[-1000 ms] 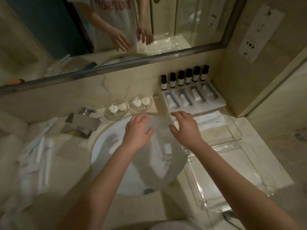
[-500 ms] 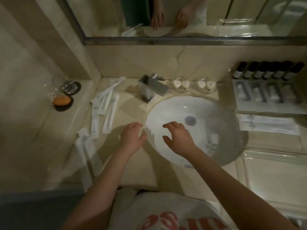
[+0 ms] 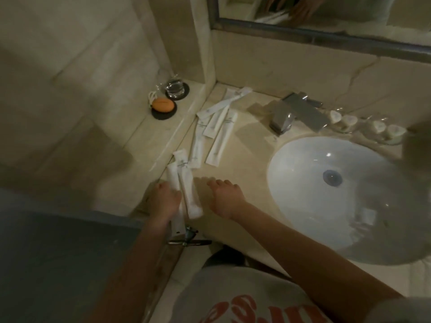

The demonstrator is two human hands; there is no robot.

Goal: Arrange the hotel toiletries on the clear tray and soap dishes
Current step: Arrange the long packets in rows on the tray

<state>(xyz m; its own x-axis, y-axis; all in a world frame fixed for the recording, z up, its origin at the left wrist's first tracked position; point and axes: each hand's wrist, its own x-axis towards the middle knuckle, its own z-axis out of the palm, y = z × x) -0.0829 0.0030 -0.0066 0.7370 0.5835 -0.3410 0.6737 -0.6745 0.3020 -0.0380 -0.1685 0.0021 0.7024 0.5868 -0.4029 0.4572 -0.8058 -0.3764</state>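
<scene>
The desk (image 3: 242, 159) carries the sink (image 3: 331, 194) at 3 o'clock. White sachets (image 3: 215, 129) lie scattered at 11 o'clock. Your left hand (image 3: 164, 201) lies on two long packets (image 3: 186, 190); whether it grips them, I cannot tell. Your right hand (image 3: 225, 197) hovers wide, holding nothing.

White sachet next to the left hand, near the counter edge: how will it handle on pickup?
Probably light and floppy: the long white sachet looks like thin wrapping, flat on the counter. It lies flat, so it is unlikely to roll. Its smooth wrapper may slide under the left hand rather than lift, so a pinch at an end seems safer.
</scene>
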